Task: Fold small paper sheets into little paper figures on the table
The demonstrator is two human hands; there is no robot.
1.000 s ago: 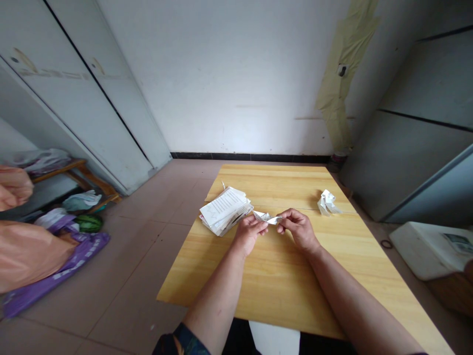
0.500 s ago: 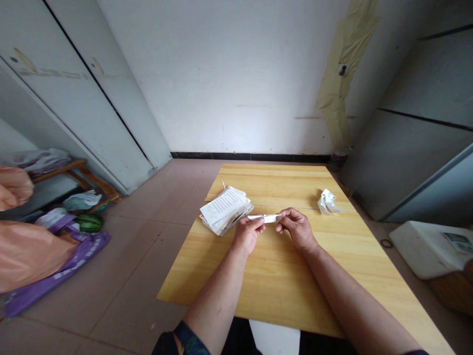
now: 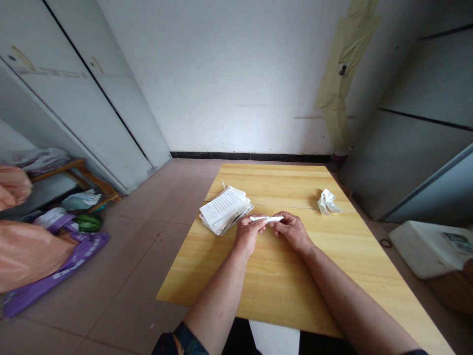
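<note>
1. Left hand [image 3: 249, 235]: the fingers [image 3: 258, 225] and thumb are closed narrowly on the left end of a folded white paper strip [image 3: 266, 218]. The hand is raised over the bench [image 3: 281, 278], towards its middle.

2. Right hand [image 3: 293, 231]: the fingers and thumb are likewise pinched narrowly on the strip's right portion. Neither hand's grip stands wide.

3. Folded paper strip: long, narrow and held roughly level between both hands, above the bench and just beside the stack of printed papers [image 3: 223, 209]. (Its exact fold count cannot be read from this view.)

4. On the bench: the stack lies left of centre, its top sheet bearing lines of print and a small drawing. A crumpled, folded piece of white paper [image 3: 327, 202] lies towards the bench's far right, well apart from the stack.

5. Left of the bench, on the tiled floor [image 3: 129, 276]: an orange plastic bag [image 3: 25, 256] lies over a purple printed bag [image 3: 59, 268]. Beyond them are a striped green watermelon [image 3: 87, 223] and a low wooden stool [image 3: 74, 170].

6. Right of the bench: a white box [image 3: 424, 249] stands on a wooden base. Beyond the bench's far edge, pale masking tape [image 3: 343, 74] runs down the wall.
</note>
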